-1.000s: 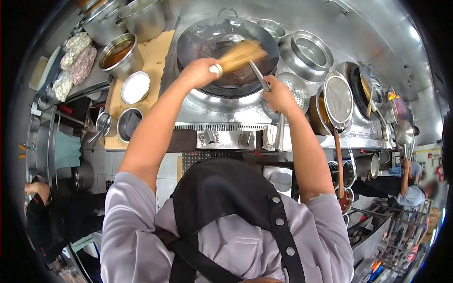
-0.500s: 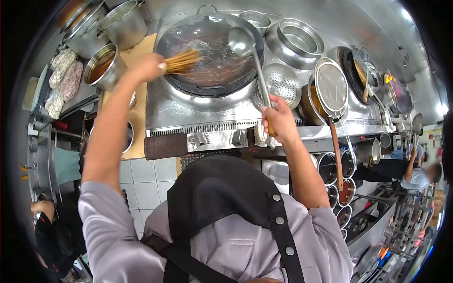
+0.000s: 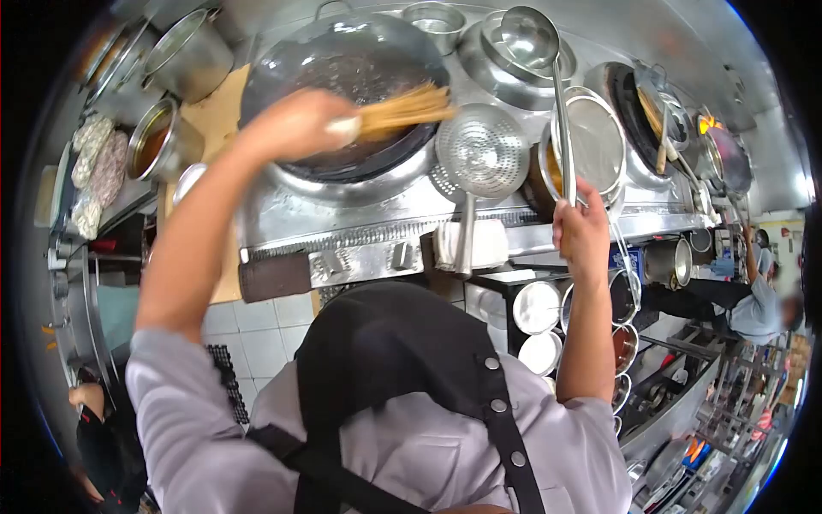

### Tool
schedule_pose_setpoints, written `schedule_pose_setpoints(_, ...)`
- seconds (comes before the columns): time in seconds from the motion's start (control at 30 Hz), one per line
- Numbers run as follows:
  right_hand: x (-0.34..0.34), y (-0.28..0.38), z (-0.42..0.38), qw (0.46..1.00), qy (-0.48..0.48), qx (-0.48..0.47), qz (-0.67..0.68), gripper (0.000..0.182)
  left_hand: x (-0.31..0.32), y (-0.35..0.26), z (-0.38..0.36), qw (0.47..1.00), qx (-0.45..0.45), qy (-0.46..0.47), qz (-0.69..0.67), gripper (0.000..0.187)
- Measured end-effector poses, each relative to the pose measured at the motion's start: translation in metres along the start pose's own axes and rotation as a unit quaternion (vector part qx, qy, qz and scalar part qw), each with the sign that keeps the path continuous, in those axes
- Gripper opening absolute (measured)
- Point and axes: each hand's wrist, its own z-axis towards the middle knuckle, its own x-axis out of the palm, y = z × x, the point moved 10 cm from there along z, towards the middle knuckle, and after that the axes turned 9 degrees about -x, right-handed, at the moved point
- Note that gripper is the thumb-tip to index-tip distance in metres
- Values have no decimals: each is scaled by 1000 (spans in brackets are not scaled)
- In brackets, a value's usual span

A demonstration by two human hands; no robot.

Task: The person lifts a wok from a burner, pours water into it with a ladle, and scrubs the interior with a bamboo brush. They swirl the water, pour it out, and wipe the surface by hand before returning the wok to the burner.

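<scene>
My left hand [image 3: 304, 127] is closed round the bound end of a bamboo brush [image 3: 404, 111]. The bristles reach over the right part of a large dark wok [image 3: 360, 43], which has liquid in it. My right hand [image 3: 584, 231] grips the handle of a steel ladle [image 3: 529, 38], whose bowl is raised at the back right over stacked steel bowls [image 3: 492, 73]. Between my hands a perforated skimmer [image 3: 482, 150] lies with its handle toward me. Just behind my right hand is a round mesh strainer [image 3: 591, 146] on a pot.
Steel pots [image 3: 190, 58] and a pot of brown liquid [image 3: 156, 141] stand at the left, near wrapped bags [image 3: 107, 163]. Another wok [image 3: 629, 111] is at the right. Containers [image 3: 538, 308] sit below the counter. A co-worker [image 3: 753, 300] is at the far right, another person [image 3: 107, 437] at the lower left.
My left hand and the brush have moved right across the wok. My right hand has carried the ladle right, away from the wok, uncovering the skimmer's handle. The whole view has shifted a little.
</scene>
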Motion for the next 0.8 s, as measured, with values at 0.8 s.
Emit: schedule_pose_setpoints(0.8,25,17,180,731,26,201,651,14,16,167,-50,845,-368,-58,-384,34)
